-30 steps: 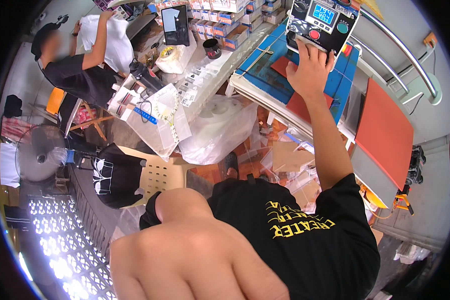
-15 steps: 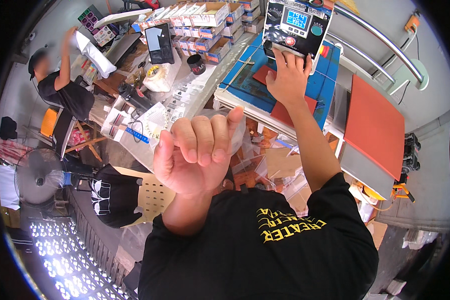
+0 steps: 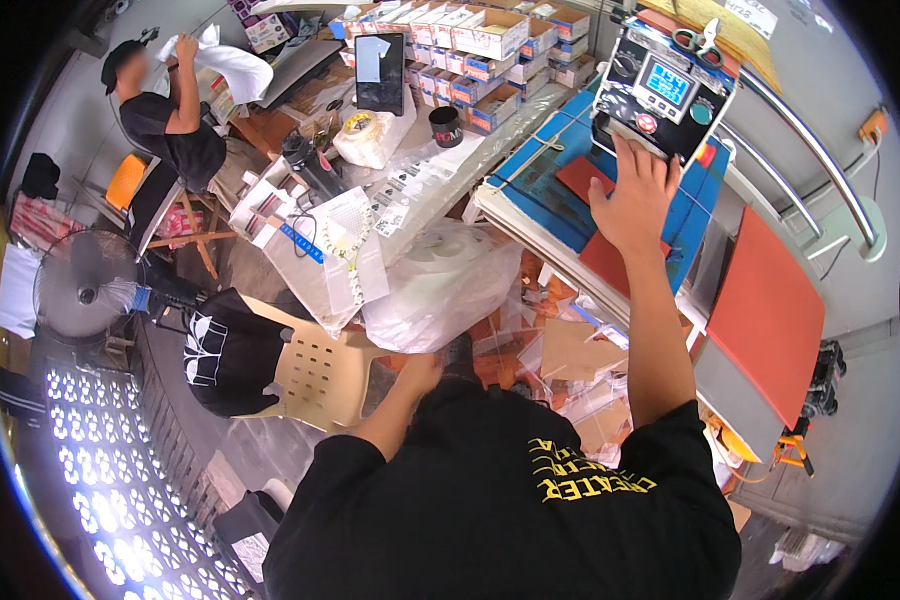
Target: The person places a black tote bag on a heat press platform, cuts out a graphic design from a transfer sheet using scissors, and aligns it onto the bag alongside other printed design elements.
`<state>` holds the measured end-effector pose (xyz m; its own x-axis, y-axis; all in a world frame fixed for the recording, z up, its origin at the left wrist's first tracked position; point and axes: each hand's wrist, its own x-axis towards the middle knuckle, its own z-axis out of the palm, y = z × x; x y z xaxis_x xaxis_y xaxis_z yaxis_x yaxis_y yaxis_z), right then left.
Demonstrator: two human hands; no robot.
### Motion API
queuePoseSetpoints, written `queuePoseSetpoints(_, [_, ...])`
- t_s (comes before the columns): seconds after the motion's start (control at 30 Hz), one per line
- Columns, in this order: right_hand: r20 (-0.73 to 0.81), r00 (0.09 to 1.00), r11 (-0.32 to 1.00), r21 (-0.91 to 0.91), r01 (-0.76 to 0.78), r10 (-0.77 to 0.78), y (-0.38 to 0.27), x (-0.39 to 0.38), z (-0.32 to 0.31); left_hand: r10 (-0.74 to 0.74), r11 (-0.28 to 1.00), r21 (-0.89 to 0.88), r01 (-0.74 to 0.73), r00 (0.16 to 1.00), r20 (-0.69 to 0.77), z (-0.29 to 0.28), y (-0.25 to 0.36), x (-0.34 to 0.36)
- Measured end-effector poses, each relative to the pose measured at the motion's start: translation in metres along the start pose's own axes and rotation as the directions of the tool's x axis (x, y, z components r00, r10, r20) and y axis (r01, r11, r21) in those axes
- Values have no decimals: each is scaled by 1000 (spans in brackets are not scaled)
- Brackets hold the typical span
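My right hand [image 3: 635, 200] reaches forward to a heat press control box [image 3: 660, 95] with a lit blue screen. Its fingers lie stretched and a little apart against the box's lower front edge, with the thumb out to the side. Under this hand, red-orange sheets [image 3: 610, 262] show on the blue surface [image 3: 535, 180] of the press. My left hand [image 3: 422, 372] is low by my waist, close to the beige plastic chair [image 3: 315, 375]; its fingers are hidden.
Scissors [image 3: 698, 42] lie on top of the control box. A large red-orange pad [image 3: 765, 315] covers the right-hand platform. Left stands a table with a clear plastic bag [image 3: 445, 290], tablet [image 3: 380, 75] and black mug [image 3: 445, 127]. A fan [image 3: 87, 290] and another person [image 3: 170, 125] are farther left.
My left hand has dropped from in front of my chest to my waist. My right hand stays at the control box. The view has shifted, and the other person's white cloth has changed position.
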<state>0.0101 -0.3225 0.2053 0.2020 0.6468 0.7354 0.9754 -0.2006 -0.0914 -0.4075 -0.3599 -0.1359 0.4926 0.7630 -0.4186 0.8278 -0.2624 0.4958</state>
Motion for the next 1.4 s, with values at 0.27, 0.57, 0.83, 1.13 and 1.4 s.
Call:
queuePoseSetpoints(0.27, [155,969,965,-207,-161,195,-6,18,-15,-570,729,-29,684,631,526,59,-145,-187])
queuePoseSetpoints(0.57, [321,810,839,-424,-341,491,-35,77,7,-22,951,282,-126,883,469,-65,-77,67])
queuePoseSetpoints(0.83, [132,958,864,-477,-164,255,-11,57,33,44,990,-125,-61,991,-129,-255,-68,196])
queuePoseSetpoints(1.13, [15,976,873,-449,-188,218,-16,60,39,-376,870,87,485,768,-518,-322,-103,236])
queuePoseSetpoints(1.4, [-72,988,837,-525,-156,139,-8,57,46,-233,896,257,363,875,-424,-324,-113,241])
